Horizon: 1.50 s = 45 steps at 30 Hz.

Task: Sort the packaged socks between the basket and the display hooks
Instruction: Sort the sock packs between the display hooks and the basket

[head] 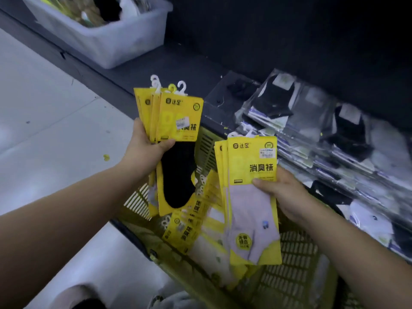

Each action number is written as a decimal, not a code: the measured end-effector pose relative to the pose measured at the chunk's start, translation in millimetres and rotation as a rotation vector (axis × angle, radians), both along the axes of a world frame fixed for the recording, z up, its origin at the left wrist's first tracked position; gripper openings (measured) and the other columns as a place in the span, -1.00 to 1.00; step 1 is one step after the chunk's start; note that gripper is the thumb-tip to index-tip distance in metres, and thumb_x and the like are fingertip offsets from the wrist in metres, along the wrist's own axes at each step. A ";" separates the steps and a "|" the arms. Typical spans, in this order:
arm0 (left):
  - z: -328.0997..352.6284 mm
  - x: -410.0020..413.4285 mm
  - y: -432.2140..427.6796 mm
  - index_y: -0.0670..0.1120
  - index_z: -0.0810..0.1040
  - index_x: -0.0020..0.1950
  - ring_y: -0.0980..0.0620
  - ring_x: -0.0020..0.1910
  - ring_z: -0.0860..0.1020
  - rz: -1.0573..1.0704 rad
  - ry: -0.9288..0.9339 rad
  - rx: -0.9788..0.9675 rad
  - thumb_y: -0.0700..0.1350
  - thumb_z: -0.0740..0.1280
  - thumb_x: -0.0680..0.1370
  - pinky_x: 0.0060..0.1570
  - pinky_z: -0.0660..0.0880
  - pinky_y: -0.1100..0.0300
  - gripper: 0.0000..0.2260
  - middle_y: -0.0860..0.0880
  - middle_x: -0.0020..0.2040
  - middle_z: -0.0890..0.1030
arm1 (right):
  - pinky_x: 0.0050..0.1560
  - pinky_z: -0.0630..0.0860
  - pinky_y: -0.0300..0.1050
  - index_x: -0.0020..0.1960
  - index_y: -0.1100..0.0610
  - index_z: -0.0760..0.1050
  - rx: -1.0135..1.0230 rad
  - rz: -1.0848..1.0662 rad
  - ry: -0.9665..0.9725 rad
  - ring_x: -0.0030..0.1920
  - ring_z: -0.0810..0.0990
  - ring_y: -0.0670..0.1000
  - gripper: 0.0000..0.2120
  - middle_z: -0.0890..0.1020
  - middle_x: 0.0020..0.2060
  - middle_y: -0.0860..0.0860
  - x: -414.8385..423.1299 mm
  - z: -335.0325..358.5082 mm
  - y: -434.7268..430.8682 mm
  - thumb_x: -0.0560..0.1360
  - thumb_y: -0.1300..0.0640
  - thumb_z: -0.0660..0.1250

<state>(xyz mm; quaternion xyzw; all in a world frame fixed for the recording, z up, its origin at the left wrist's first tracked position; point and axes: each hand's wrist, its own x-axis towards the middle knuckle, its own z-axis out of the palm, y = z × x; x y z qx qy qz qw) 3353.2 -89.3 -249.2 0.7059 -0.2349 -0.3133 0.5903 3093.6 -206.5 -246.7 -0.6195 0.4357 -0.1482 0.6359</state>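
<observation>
Holding two bundles above the yellow basket (296, 264), which fills the frame from 5 to 7 o'clock. Item one: black-sock packs (178, 179), yellow card headers, just at 9 o'clock of centre; left hand (142, 150) clamps the fanned stack, thumb across the front card, fingers hidden behind. White hanger tabs (181, 86) stand up at 12 o'clock of this bundle, roughly in line. Item two: pale-sock packs (249, 210) at 4 o'clock; right hand (281, 192) pinches them at the right edge, thumb on the front, fingers behind. Loose yellow packs (185, 228) lie in the basket between the two bundles. Clear-bagged socks (312, 130) are stacked on the shelf at 3 o'clock; a translucent bin (107, 41) sits at 11 o'clock. Display hooks: not in view. Handling note, as judgement: keep the two colours apart, square each stack so the tabs line up before threading, and grip below the headers so no pack slips back into the basket.
</observation>
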 end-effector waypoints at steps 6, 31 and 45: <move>53.9 -11.7 -57.9 0.08 0.36 0.31 0.03 0.11 0.63 -0.349 0.382 -0.082 -0.05 0.40 0.47 0.00 0.58 0.05 -0.56 0.04 0.18 0.63 | -0.15 0.59 -0.20 0.02 0.15 0.55 0.097 -0.225 -0.408 -0.10 0.68 -0.02 -0.76 0.71 -0.11 -0.01 45.5 71.0 -5.1 0.35 0.28 0.35; 246.9 -16.6 -173.0 0.13 0.43 0.14 0.02 -0.03 0.67 -0.521 0.343 -0.476 0.12 0.61 0.18 -0.11 0.59 0.08 -0.39 0.04 0.09 0.65 | 0.18 0.53 0.14 0.38 0.12 0.30 -0.657 -0.789 -0.322 0.19 0.57 0.07 -0.49 0.54 0.26 0.07 60.3 349.9 -91.2 0.50 0.05 0.37; 263.0 54.6 -195.6 0.08 0.35 0.33 0.04 0.06 0.63 -0.469 0.098 -0.486 0.16 0.53 0.18 -0.09 0.59 0.12 -0.23 0.08 0.13 0.61 | 0.21 0.33 -0.13 0.53 0.14 0.05 -0.803 -0.873 0.063 0.41 0.31 0.09 -0.42 0.27 0.45 0.06 89.1 393.7 -161.4 0.60 0.00 0.18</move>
